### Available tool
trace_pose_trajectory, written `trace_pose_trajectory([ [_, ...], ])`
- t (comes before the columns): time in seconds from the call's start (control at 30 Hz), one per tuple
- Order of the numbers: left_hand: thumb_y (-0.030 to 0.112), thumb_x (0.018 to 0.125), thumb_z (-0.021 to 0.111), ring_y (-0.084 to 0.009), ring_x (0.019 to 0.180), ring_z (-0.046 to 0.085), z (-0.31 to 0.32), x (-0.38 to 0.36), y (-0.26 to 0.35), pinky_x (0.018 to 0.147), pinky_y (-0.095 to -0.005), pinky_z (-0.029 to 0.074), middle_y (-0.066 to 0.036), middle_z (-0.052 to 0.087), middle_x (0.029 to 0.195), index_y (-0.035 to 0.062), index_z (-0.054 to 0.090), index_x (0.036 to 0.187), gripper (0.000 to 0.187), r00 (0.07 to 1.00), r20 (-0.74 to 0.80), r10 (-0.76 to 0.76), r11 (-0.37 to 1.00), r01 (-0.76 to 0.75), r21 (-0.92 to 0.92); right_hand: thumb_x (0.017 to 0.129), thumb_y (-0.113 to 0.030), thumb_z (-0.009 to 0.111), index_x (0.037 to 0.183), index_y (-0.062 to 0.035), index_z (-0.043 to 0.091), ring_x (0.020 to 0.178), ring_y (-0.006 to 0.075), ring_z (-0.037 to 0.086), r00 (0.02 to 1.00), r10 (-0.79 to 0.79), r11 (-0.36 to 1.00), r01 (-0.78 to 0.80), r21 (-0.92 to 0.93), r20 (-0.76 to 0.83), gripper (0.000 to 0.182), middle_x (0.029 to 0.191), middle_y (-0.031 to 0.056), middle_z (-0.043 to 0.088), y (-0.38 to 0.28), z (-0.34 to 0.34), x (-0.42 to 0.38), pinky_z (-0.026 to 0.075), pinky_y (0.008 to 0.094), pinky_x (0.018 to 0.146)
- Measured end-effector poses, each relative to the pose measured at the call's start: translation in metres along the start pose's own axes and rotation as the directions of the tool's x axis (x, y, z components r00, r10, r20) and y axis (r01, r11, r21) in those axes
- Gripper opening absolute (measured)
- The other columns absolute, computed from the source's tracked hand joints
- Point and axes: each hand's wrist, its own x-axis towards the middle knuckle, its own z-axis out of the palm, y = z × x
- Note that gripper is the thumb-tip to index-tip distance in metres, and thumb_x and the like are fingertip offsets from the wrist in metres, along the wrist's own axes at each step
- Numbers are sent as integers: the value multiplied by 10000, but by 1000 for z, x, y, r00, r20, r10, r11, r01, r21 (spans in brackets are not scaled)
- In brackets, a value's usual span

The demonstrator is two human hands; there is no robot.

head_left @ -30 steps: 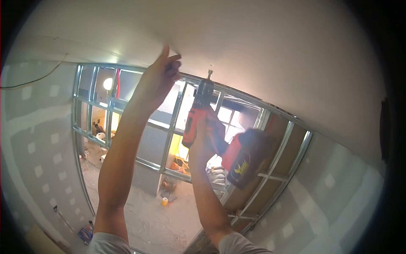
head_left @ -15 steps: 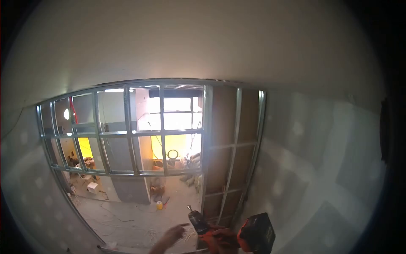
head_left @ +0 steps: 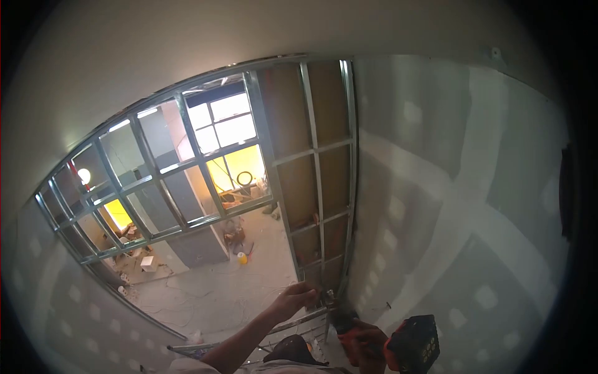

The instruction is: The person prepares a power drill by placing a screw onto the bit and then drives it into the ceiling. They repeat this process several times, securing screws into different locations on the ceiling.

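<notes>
Right hand: our grip closes round the orange-and-black cordless drill.
Left hand: our fingers pinch at the drill's tip.

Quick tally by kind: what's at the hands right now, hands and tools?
Hands: 2, left hand raised at the drill's tip, right hand on its grip
Cordless drills: 1, orange cordless drill
Total: 3
</notes>
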Motion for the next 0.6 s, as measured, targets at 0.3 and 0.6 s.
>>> trace_pose_trajectory([
  [0.3, 60, 950, 618, -123, 880, 605, -10, 89, 19, 759, -257, 491, -14, 611, 985, 61, 586, 1056, 110, 982, 124, -141, 978, 158, -138, 864, 61, 658, 1044, -24, 607, 1146, 241, 622, 928, 322, 920, -259, 293, -190, 205, 1299, 231, 612, -7, 16, 52, 490, 346, 959],
  [0.6, 108, 1001, 586, -62, 779, 542, -21, 143, 88, 683, -187, 429, -1, 612, 918, 32, 603, 1099, 125, 888, 427, -171, 971, 226, -81, 869, 90, 645, 1034, -11, 595, 1175, 270, 616, 909, 292, 928, -194, 317, -298, 200, 1316, 263, 590, -9, 69, 97, 484, 375, 995],
])
